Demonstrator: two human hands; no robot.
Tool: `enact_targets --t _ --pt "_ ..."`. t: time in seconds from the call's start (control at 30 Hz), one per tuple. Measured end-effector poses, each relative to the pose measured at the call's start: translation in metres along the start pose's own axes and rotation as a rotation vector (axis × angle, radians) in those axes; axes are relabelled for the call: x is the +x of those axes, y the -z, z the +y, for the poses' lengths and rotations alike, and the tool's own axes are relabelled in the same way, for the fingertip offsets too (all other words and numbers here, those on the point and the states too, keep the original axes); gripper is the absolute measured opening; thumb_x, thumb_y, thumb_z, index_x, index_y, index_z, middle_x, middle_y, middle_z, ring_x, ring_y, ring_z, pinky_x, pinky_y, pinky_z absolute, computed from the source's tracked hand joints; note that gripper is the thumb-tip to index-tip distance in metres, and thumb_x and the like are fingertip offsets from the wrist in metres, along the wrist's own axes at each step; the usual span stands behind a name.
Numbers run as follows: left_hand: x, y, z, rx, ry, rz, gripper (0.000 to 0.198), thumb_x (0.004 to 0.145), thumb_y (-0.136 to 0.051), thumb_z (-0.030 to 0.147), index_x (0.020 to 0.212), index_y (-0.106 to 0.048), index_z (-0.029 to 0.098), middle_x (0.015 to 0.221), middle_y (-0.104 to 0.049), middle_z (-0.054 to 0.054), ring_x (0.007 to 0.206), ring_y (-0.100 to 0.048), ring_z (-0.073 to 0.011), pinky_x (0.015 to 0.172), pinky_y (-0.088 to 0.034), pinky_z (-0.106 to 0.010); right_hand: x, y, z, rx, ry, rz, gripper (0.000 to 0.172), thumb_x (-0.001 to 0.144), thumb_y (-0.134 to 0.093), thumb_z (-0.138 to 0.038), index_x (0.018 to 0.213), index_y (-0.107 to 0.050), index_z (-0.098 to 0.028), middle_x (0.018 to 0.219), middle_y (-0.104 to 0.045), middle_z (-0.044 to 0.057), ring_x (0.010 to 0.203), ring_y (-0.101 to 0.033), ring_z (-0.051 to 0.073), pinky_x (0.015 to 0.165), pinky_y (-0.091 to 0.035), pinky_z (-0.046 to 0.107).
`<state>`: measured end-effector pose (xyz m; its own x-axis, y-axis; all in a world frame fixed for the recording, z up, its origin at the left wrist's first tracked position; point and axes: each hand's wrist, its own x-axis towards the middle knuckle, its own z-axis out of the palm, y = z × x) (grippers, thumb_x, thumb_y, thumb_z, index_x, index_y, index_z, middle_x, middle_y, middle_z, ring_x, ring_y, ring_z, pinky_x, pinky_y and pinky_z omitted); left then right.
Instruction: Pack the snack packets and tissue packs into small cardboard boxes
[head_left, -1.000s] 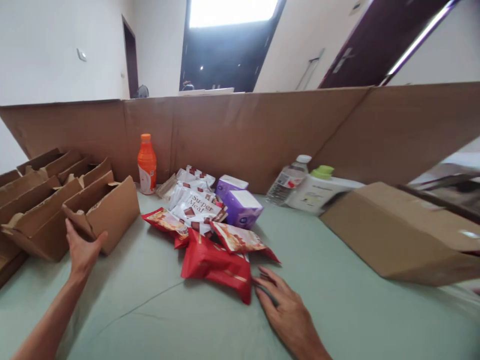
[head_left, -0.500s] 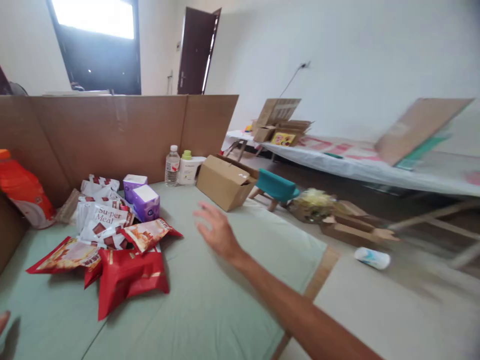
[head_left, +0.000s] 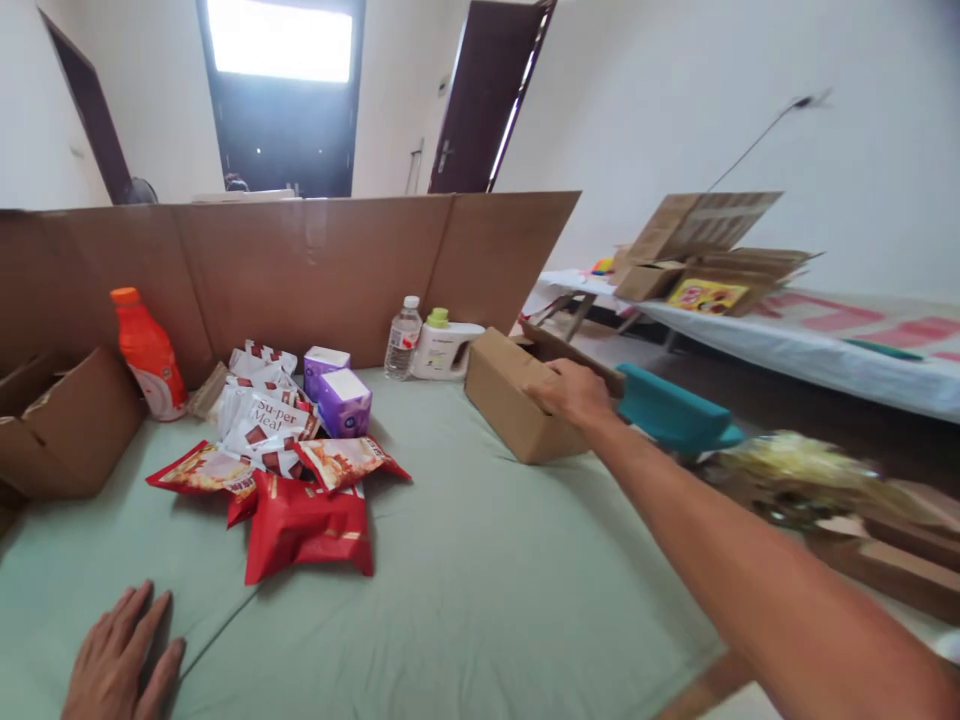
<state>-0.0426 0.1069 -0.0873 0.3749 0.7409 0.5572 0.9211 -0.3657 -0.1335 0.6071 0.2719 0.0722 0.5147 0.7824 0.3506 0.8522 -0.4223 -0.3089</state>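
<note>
My right hand reaches far out and grips the top edge of an open brown cardboard box at the table's right edge. My left hand lies flat, fingers spread, on the pale green tablecloth at the near left, holding nothing. Between the hands lies a heap of snack packets: a red bag in front, red-and-white packets behind, and two purple boxes.
A tall cardboard sheet walls off the table's back. An orange bottle, a water bottle and a white green-capped container stand along it. Open cardboard boxes sit left. A teal stool and another table are right.
The view swung right and partly back. My right hand left the red bag, crossed the table and took hold of the box. My left hand let go of the left boxes and now rests flat.
</note>
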Motion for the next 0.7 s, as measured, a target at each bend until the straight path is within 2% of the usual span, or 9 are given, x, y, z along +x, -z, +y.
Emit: enact_targets --t 0.13,0.23,0.33,0.4,0.5,0.57,0.63,0.7 --pt "0.006 0.003 0.007 -0.146 0.108 -0.002 0.049 0.094 -0.049 0.051 0.119 -0.073 0.016 0.129 -0.071 -0.021 0.117 -0.069 -0.0415 0.089 -0.060 -0.059 -0.055 0.031 0.008 0.067 0.077 -0.098 0.012 0.078 -0.065 -0.023 0.088 -0.070 -0.023 0.086 -0.074 0.011 0.083 -0.070 0.030 0.070 -0.051 0.038" --pt "-0.004 0.002 0.019 -0.270 0.197 -0.041 0.051 0.091 -0.052 0.054 0.121 -0.071 0.017 0.133 -0.069 -0.020 0.121 -0.067 -0.0403 0.095 -0.059 -0.059 -0.118 0.066 0.025 0.203 0.174 -0.174 0.015 0.076 -0.065 -0.033 0.088 -0.070 -0.026 0.073 -0.071 0.005 0.066 -0.067 0.029 0.058 -0.053 0.039" --pt "-0.015 0.016 0.048 -0.353 0.204 -0.069 0.058 0.090 -0.055 0.054 0.139 -0.060 0.021 0.144 -0.062 -0.017 0.127 -0.064 -0.0361 0.100 -0.058 -0.054 -0.188 0.106 0.039 0.360 0.362 -0.265 0.022 0.079 -0.068 -0.048 0.087 -0.073 -0.028 0.073 -0.072 0.004 0.061 -0.067 0.027 0.048 -0.053 0.037" --pt "-0.017 0.036 0.075 -0.486 0.199 -0.097 0.069 0.092 -0.057 0.053 0.154 -0.043 0.027 0.153 -0.054 -0.016 0.134 -0.059 -0.0356 0.104 -0.056 -0.054 -0.228 0.131 0.036 0.468 0.571 -0.296 0.021 0.084 -0.069 -0.049 0.083 -0.074 -0.029 0.078 -0.074 0.006 0.067 -0.069 0.026 0.051 -0.056 0.034" --pt "-0.011 0.073 0.111 -0.767 0.158 -0.172 0.097 0.087 -0.062 0.068 0.164 -0.016 0.032 0.164 -0.037 -0.018 0.145 -0.045 -0.0410 0.108 -0.051 -0.061 -0.273 0.156 0.009 0.538 0.820 -0.325 0.014 0.092 -0.068 -0.036 0.082 -0.074 -0.028 0.077 -0.072 0.005 0.070 -0.069 0.022 0.055 -0.056 0.029" --pt "-0.005 0.094 0.123 -0.908 0.135 -0.235 0.114 0.078 -0.063 0.081 0.164 -0.006 0.034 0.169 -0.026 -0.020 0.150 -0.036 -0.0442 0.111 -0.044 -0.067 -0.293 0.159 -0.019 0.583 0.946 -0.373 0.014 0.096 -0.063 -0.024 0.086 -0.073 -0.026 0.075 -0.069 0.004 0.069 -0.066 0.017 0.057 -0.054 0.026" --pt "-0.002 0.107 0.123 -1.004 0.157 -0.283 0.123 0.073 -0.062 0.087 0.164 0.001 0.035 0.171 -0.017 -0.018 0.152 -0.028 -0.0451 0.115 -0.035 -0.070 -0.307 0.152 -0.049 0.628 1.081 -0.402 0.020 0.098 -0.056 -0.015 0.088 -0.072 -0.024 0.074 -0.066 0.002 0.067 -0.061 0.014 0.060 -0.051 0.025" --pt "-0.007 0.112 0.112 -1.068 0.217 -0.307 0.126 0.070 -0.064 0.088 0.164 0.004 0.036 0.173 -0.012 -0.015 0.154 -0.022 -0.0452 0.118 -0.028 -0.071 -0.316 0.141 -0.077 0.663 1.210 -0.407 0.026 0.100 -0.049 -0.014 0.088 -0.071 -0.022 0.074 -0.065 0.003 0.068 -0.058 0.014 0.064 -0.048 0.027"
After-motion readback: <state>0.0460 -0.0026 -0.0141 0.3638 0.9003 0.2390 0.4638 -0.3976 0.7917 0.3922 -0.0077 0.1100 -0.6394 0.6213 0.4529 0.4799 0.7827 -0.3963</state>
